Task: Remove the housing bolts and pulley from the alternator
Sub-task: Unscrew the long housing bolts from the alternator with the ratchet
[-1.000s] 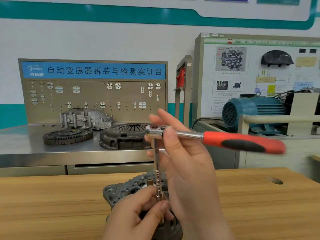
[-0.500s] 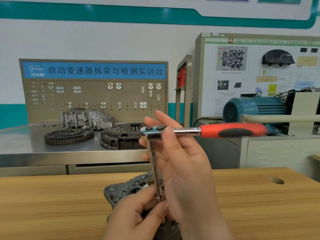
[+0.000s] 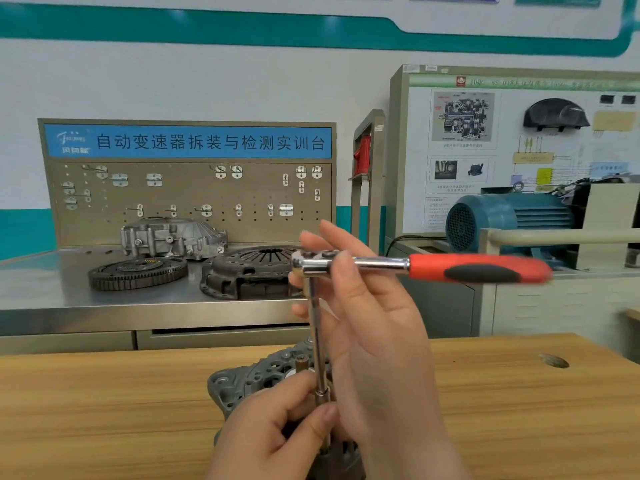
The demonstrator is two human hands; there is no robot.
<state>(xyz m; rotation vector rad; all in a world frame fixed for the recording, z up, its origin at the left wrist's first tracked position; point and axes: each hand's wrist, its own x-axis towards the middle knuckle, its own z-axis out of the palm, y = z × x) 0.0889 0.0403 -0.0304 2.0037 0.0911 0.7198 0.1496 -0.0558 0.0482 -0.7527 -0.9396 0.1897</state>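
The alternator [image 3: 242,382] sits on the wooden desk [image 3: 104,410] at the near edge, its ribbed housing face turned upward and much of it hidden behind both hands. The left hand [image 3: 273,434] pinches the lower end of the extension bar [image 3: 316,334] between thumb and fingers, just where the bar meets the socket. The right hand [image 3: 374,334] holds the head of the ratchet [image 3: 426,268], thumb at the front and long fingers reaching up behind. The step looks like seating the socket on a housing bolt, though the bolt itself is covered and I cannot tell whether the socket is fully on. To do it well, the left hand should guide the socket square onto the bolt head and steady the alternator. The right hand should shift out along the red handle for leverage before pulling — a crooked bar would likely slip and round the bolt. The bar's long axis stands near upright, its top leaning a little left; the ratchet handle points right, almost level.
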